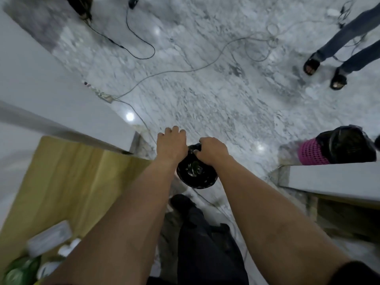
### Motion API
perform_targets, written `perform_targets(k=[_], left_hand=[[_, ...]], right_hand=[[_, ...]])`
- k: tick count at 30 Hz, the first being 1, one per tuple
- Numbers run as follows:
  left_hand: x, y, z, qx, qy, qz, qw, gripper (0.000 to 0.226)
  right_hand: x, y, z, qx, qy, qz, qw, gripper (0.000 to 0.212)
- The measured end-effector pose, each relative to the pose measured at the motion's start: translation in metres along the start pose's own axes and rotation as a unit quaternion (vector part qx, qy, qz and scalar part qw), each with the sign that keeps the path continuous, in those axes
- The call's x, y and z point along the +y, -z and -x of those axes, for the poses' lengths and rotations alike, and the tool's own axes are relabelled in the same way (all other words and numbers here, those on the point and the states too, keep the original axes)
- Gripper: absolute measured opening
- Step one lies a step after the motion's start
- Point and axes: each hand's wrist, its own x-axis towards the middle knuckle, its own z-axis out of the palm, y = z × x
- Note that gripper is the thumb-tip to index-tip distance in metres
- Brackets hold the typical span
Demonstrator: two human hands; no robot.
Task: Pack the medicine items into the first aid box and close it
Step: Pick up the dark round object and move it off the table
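Both arms reach straight out over the floor [205,95], the right hand [211,151] gripping the rim of a black bin [195,173], the left hand [169,144] loosely curled and holding nothing, while blurred medicine items [49,239] lie on the desk [72,171] at lower left.

No readable text anywhere; packets on wooden table [67,173] perhaps printed, too blurred.

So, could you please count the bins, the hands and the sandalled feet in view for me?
Bins: 2, black bin and pink bin
Hands: 2, left hand and right hand
Sandalled feet: 2, the other at
Total: 6
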Motion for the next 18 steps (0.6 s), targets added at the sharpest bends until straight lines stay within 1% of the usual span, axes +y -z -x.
perform_targets(k=[3,6,8,10,13,18], left_hand=[[-0.034,0.025,0.036,0.03,0.043,-0.001,0.999,0.039],[-0.075,0.041,0.089,0.067,0.092,0.01,0.993,0.031],[-0.104,0.048,0.13,0.073,0.13,0.027,0.988,0.029],[-0.133,0.052,0.175,0.066,0.174,0.073,0.98,0.032],[-0.177,0.048,0.253,0.074,0.249,0.135,0.956,0.036],[-0.235,0.014,0.389,0.113,0.37,0.175,0.905,0.038]], right_hand=[[-0.039,0.024,0.023,0.013,0.053,0.049,0.997,0.045],[-0.089,0.038,0.051,0.031,0.12,0.087,0.988,0.059],[-0.128,0.043,0.073,0.042,0.166,0.112,0.979,0.064],[-0.17,0.043,0.099,0.046,0.208,0.139,0.967,0.069],[-0.235,0.033,0.141,0.055,0.291,0.174,0.939,0.071],[-0.334,-0.004,0.219,0.05,0.405,0.21,0.889,0.078]])
